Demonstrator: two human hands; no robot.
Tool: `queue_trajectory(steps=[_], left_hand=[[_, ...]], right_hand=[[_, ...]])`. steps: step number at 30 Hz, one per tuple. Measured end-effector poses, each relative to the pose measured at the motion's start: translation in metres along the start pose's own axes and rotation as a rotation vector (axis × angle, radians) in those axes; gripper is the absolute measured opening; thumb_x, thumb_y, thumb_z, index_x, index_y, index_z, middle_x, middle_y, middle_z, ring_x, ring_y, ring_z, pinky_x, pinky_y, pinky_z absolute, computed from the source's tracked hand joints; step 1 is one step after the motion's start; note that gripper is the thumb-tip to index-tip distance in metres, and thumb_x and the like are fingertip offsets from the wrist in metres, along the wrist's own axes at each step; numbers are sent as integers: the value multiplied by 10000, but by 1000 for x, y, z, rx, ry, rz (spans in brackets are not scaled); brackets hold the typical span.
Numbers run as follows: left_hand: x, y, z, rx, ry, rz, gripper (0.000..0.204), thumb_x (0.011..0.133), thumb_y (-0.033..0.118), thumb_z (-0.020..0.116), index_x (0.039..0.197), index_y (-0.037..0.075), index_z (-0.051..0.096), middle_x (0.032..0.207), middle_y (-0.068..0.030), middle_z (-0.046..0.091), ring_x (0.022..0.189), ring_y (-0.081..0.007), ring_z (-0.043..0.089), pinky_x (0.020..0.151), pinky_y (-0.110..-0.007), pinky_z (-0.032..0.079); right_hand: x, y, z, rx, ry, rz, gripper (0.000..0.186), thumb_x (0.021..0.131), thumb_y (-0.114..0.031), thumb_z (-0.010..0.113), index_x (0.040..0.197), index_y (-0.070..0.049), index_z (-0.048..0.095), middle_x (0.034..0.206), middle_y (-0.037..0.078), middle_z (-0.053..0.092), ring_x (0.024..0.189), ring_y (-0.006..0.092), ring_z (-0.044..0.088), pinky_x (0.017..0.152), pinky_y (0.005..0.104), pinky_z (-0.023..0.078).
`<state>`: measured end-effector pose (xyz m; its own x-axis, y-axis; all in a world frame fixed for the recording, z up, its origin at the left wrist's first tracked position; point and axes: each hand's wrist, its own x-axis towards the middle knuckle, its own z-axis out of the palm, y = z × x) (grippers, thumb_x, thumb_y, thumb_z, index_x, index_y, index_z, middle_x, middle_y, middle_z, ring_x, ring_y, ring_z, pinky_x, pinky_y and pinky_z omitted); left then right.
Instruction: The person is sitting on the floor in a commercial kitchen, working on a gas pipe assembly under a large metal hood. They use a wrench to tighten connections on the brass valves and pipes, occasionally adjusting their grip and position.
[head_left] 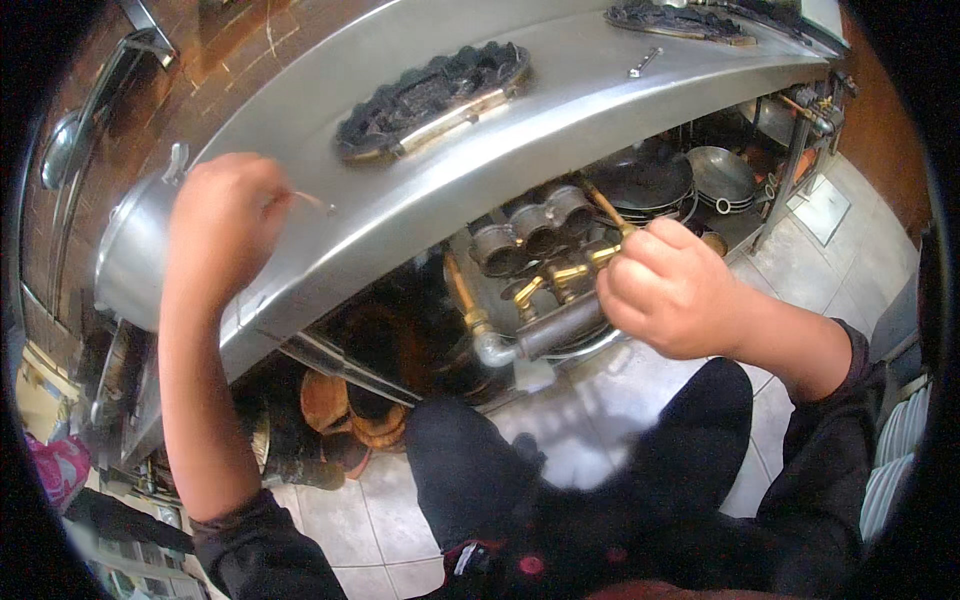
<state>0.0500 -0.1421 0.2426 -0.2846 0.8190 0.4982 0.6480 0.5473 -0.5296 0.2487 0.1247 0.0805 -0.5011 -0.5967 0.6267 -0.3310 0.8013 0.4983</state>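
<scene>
My left hand (228, 215) is raised over the steel counter (290, 205), slightly blurred. Its fingers pinch a thin reddish stick (312, 202) that points right over the metal; its exact kind is unclear. My right hand (665, 290) forms a fist at the right end of a dark gas pipe (562, 330) under the counter. Whatever that fist grips is hidden behind the fingers. Brass valves (568, 275) branch off the pipe beside it, below several round burner cups (540, 228). A grey elbow fitting (494, 347) joins the pipe's left end to an upright brass pipe (460, 280).
A blackened oval burner opening (440, 95) breaks the countertop, with another (680, 20) farther right. A small wrench (646, 62) lies between them. A large metal pot (135, 250) stands left. Woks (720, 175) are stacked under the counter at right; brown bowls (375, 425) sit below left.
</scene>
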Motion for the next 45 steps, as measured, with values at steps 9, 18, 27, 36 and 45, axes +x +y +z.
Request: queue_trajectory(steps=[9, 18, 27, 36, 45], left_hand=[[4, -8, 23, -2, -335, -154, 313, 650, 130, 737, 942, 53, 656, 1029, -158, 635, 1016, -343, 585, 873, -408, 467], [-39, 75, -9, -397, 217, 210, 343, 725, 304, 745, 870, 11, 639, 878, -127, 629, 824, -283, 594, 742, -364, 457], [-62, 138, 47, -568, 384, 260, 373, 630, 322, 756, 891, 78, 649, 814, -28, 610, 722, -211, 560, 669, -371, 368], [-64, 133, 57, -660, 485, 290, 365, 639, 277, 751, 921, 68, 649, 818, -29, 615, 717, -199, 559, 699, -366, 365], [-67, 134, 53, -675, 448, 274, 384, 603, 259, 758, 927, 88, 644, 855, -25, 606, 761, -212, 550, 717, -370, 371]], right_hand=[[13, 22, -15, 143, 117, -161, 156, 528, -191, 572, 614, -66, 536, 672, 29, 416, 659, 197, 475, 564, 329, 377], [16, 40, 5, 206, 124, -119, 318, 514, -177, 584, 788, -17, 567, 711, 60, 446, 622, 213, 473, 529, 335, 376], [22, 37, -13, 202, 52, -18, 260, 647, -284, 649, 723, -49, 569, 666, 52, 454, 621, 213, 483, 529, 328, 372], [84, 154, 6, 27, -259, 375, 223, 845, -158, 539, 908, 29, 643, 880, 193, 600, 852, 323, 577, 771, 374, 465], [162, 132, 58, 243, -589, 461, 262, 808, -259, 611, 860, -12, 682, 804, 195, 653, 761, 335, 634, 749, 424, 489]])
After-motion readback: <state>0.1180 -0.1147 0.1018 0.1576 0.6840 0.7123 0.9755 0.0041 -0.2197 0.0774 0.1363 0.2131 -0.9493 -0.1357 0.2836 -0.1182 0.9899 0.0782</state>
